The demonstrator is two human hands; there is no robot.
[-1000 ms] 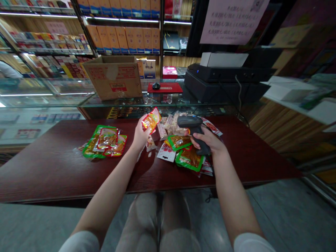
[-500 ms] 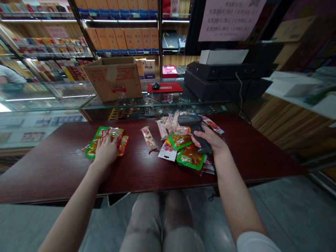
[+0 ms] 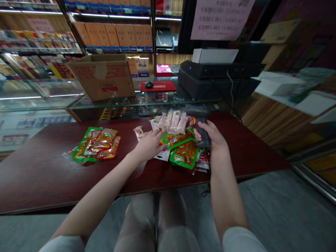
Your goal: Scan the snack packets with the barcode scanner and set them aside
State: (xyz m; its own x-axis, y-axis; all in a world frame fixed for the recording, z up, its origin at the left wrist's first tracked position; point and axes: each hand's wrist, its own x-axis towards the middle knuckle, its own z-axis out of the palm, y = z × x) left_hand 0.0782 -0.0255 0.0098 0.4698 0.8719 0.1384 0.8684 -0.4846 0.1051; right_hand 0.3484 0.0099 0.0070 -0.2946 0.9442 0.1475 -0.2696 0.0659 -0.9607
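Observation:
My right hand [image 3: 207, 134] is closed round the handle of a dark grey barcode scanner [image 3: 198, 115], held above the right end of a pile. My left hand [image 3: 149, 144] has its thumb and fingers at the left corner of a green-edged snack packet [image 3: 180, 139], pinching it. Beneath lies another green-edged packet [image 3: 185, 155], over white and red packets [image 3: 202, 162]. Several wrapped pale snack bars [image 3: 174, 120] lie behind the packets. One separate bar [image 3: 138, 132] is partly hidden by my left hand. On the left is a second pile of green- and red-edged packets [image 3: 101, 142].
The dark red wooden table [image 3: 52, 178] meets a glass counter [image 3: 154, 99] at the back. On the counter stand an open cardboard box [image 3: 105, 78], a mouse [image 3: 149, 84] on a red mat, and a black cash register unit [image 3: 220, 82]. Stocked shelves rise behind.
My left hand has left the left pile and moved right to the green-edged packet. My right hand has raised the scanner slightly, and the view has shifted right.

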